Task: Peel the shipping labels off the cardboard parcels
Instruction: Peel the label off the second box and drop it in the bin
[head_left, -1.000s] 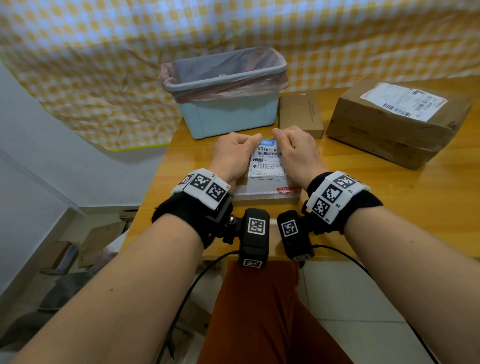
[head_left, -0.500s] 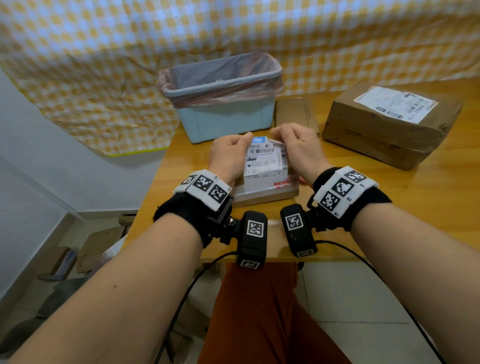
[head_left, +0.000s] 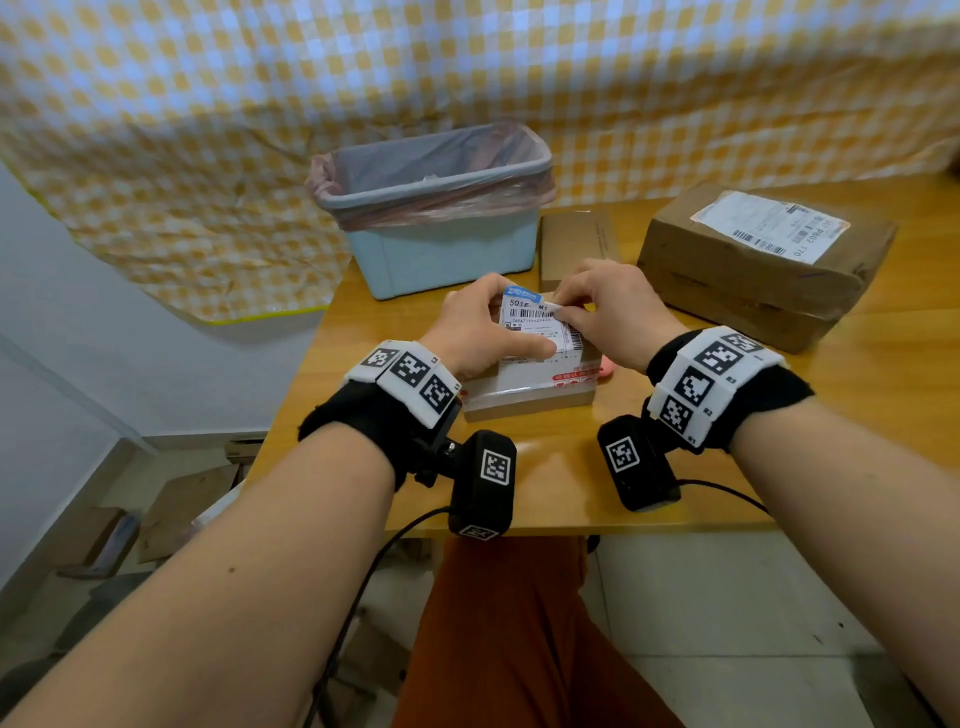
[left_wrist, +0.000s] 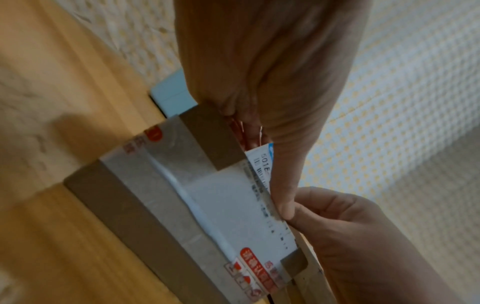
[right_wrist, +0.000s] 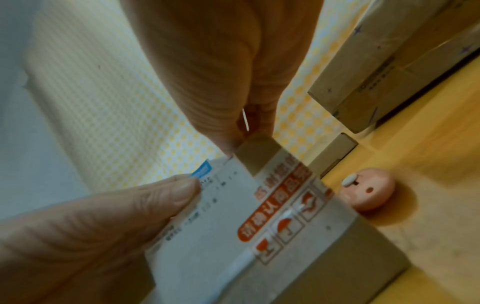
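A small taped cardboard parcel (head_left: 524, 397) stands near the table's front edge, its far end tilted up. My left hand (head_left: 491, 327) grips it, fingers round the far end and thumb lying across its white shipping label (head_left: 527, 325). My right hand (head_left: 563, 312) pinches the label's far right corner, which curls up off the box. In the right wrist view a white sliver shows between the pinching fingertips (right_wrist: 255, 115). The left wrist view shows the left thumb on the label (left_wrist: 228, 205). A larger parcel (head_left: 737, 280) with its own label (head_left: 769, 228) lies at the back right.
A light blue bin (head_left: 441, 244) with a pink liner stands behind the small parcel. A flat cardboard box (head_left: 576, 239) lies between the bin and the larger parcel. A small pink round object (right_wrist: 366, 189) sits on the wooden table (head_left: 857, 415) right of the small parcel.
The small parcel lay flat; its far end has since been tilted up toward me. My left thumb has moved onto the label, and my right fingers have lifted its far right corner.
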